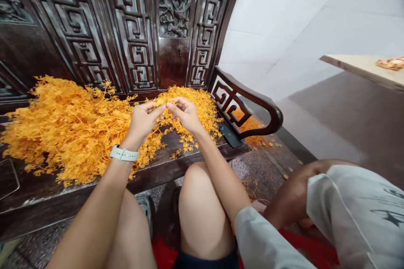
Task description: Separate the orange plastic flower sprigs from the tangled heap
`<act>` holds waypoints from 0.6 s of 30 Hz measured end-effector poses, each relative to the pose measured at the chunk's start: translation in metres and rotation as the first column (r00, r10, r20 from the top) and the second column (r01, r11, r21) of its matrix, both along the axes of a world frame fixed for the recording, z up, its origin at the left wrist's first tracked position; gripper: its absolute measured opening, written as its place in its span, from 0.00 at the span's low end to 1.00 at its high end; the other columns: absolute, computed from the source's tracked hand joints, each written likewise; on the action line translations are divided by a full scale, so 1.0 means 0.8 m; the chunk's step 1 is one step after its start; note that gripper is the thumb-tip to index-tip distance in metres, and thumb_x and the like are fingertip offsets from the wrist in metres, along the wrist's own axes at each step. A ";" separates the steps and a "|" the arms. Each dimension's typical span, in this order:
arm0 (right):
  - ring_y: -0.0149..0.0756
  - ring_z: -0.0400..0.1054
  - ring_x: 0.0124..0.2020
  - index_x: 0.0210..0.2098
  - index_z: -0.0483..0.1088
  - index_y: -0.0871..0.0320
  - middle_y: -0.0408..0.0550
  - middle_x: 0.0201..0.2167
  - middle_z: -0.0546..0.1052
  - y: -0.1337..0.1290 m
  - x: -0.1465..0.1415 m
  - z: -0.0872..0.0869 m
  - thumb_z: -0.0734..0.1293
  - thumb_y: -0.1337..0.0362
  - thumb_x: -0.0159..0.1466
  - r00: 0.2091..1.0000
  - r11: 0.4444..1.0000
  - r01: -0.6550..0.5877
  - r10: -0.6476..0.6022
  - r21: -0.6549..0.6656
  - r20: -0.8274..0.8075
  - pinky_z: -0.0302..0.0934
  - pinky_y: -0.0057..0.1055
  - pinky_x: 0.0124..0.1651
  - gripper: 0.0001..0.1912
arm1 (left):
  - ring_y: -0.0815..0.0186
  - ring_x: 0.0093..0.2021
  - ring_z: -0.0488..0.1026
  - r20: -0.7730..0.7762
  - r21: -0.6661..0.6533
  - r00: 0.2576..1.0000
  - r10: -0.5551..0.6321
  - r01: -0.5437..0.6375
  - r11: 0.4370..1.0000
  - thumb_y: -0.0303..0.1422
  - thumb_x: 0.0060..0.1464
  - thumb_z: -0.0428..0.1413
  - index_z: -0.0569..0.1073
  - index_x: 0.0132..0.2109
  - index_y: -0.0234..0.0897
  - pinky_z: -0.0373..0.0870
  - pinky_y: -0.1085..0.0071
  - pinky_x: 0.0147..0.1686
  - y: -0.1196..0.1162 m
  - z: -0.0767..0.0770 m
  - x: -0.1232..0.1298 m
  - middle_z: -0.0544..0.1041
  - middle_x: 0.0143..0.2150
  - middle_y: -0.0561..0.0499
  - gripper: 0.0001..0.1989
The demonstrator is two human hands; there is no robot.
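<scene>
My left hand (143,119), with a pale watch (124,154) on its wrist, pinches a small orange piece (160,102) between thumb and fingers. My right hand (186,114) meets it there, thumb and forefinger closed in a pinch at the piece's right side. Fingers partly hide the piece, so its exact shape is unclear. Both hands are raised over a dark wooden bench (170,143). A large tangled heap of orange branching strands with small flower-like bits (78,134) lies to the left. Behind my right hand is a pile of loose small orange bits (202,105).
A dark phone (229,135) lies by the bench's curved armrest (261,105). More orange bits (251,128) are beyond the armrest. Close on my right sits another person, bare knee and light clothing (353,206) showing. A pale board edge (360,65) juts in at upper right.
</scene>
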State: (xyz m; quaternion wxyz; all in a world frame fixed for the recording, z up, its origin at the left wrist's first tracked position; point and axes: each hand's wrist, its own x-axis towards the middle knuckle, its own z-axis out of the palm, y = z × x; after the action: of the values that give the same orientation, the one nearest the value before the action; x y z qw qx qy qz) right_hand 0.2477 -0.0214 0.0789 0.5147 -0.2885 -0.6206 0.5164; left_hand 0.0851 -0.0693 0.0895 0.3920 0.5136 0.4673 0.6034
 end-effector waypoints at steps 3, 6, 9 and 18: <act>0.26 0.64 0.20 0.39 0.73 0.55 0.38 0.25 0.75 0.011 -0.001 -0.008 0.79 0.48 0.61 0.996 0.999 0.019 -0.017 0.028 -0.083 0.57 0.26 0.23 0.19 | 0.71 0.22 0.61 0.010 -0.009 0.998 -0.062 0.062 0.998 0.42 0.52 0.70 0.72 0.22 0.36 0.55 0.72 0.25 -0.001 0.002 0.005 0.68 0.19 0.53 0.20; 0.25 0.63 0.20 0.34 0.71 0.54 0.38 0.25 0.75 -0.002 -0.004 0.007 0.79 0.50 0.61 0.988 1.000 0.015 -0.011 0.027 -0.156 0.57 0.25 0.23 0.18 | 0.73 0.19 0.56 0.187 -0.067 0.980 -0.071 0.085 0.994 0.39 0.51 0.69 0.74 0.25 0.36 0.49 0.72 0.22 0.009 -0.001 0.004 0.63 0.18 0.56 0.16; 0.27 0.70 0.26 0.32 0.76 0.55 0.42 0.28 0.78 -0.059 0.001 0.049 0.78 0.54 0.64 0.937 0.919 -0.349 0.339 0.182 0.085 0.64 0.25 0.31 0.13 | 0.75 0.18 0.50 0.394 -0.209 0.904 0.168 -0.090 0.974 0.33 0.53 0.66 0.73 0.29 0.36 0.44 0.73 0.19 0.033 -0.014 -0.011 0.58 0.18 0.59 0.10; 0.25 0.61 0.23 0.40 0.81 0.51 0.40 0.25 0.76 -0.073 0.014 0.065 0.73 0.41 0.66 0.664 0.764 -0.639 0.606 0.089 -0.438 0.60 0.23 0.27 0.20 | 0.74 0.21 0.57 0.385 -0.182 0.904 0.183 -0.121 0.976 0.37 0.47 0.71 0.80 0.34 0.34 0.47 0.75 0.20 0.031 -0.017 -0.032 0.66 0.22 0.56 0.13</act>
State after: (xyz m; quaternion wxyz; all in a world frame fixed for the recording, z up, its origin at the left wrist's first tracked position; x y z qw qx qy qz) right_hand 0.2589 -0.0794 0.1310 0.4230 0.0476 -0.5286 0.7344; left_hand 0.0595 -0.0442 0.0757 0.4691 0.3097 0.4611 0.6866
